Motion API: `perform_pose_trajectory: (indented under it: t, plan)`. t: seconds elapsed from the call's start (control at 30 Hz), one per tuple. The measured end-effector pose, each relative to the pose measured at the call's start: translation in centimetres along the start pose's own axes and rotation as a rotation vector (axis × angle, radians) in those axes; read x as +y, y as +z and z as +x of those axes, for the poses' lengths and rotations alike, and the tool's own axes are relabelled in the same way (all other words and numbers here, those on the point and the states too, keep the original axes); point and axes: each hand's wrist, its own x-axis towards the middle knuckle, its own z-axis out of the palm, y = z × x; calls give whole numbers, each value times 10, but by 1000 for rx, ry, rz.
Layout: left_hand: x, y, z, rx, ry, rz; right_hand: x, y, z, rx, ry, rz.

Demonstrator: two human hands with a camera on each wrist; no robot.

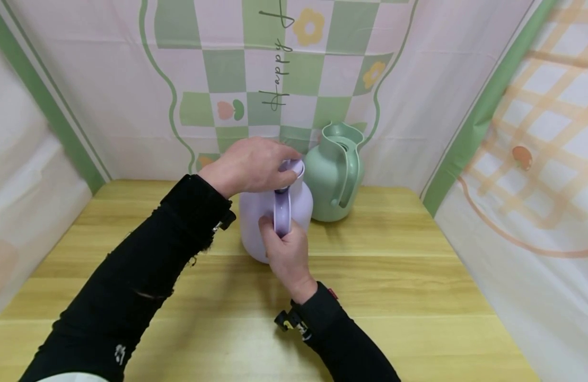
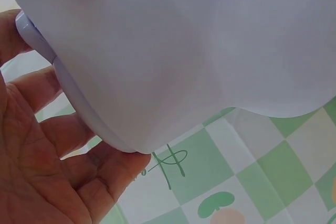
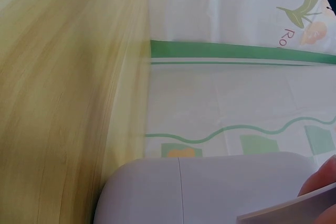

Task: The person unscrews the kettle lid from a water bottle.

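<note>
A lavender insulated jug (image 1: pixel 253 229) stands on the table, its handle (image 1: pixel 282 209) facing me. My right hand (image 1: pixel 292 260) grips that handle, thumb along its left side. Over the top lies my left hand (image 1: pixel 252 163), its fingers and thumb holding the lid (image 1: pixel 299 167) by the edges. In the left wrist view, the fingers of the left hand (image 2: pixel 42 166) curl against the rim of the pale jug (image 2: pixel 199 40). The right wrist view catches part of the jug's body (image 3: pixel 142 192) and a fingertip of the right hand (image 3: pixel 321 178) beside the handle.
Close behind and to the right of the lavender jug is a green jug (image 1: pixel 324 183) with a handle and an open-looking spout. The wood-grain table (image 1: pixel 394 297) is bordered by printed cloth walls (image 1: pixel 112 95) at the back and sides.
</note>
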Motion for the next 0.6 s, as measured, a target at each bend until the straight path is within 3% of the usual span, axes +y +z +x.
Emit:
perform_pose_trajectory:
  t: [0.6]
  plan:
    - [0,-3,2,-19,8,9,-1,1,0,-1,-12,-7]
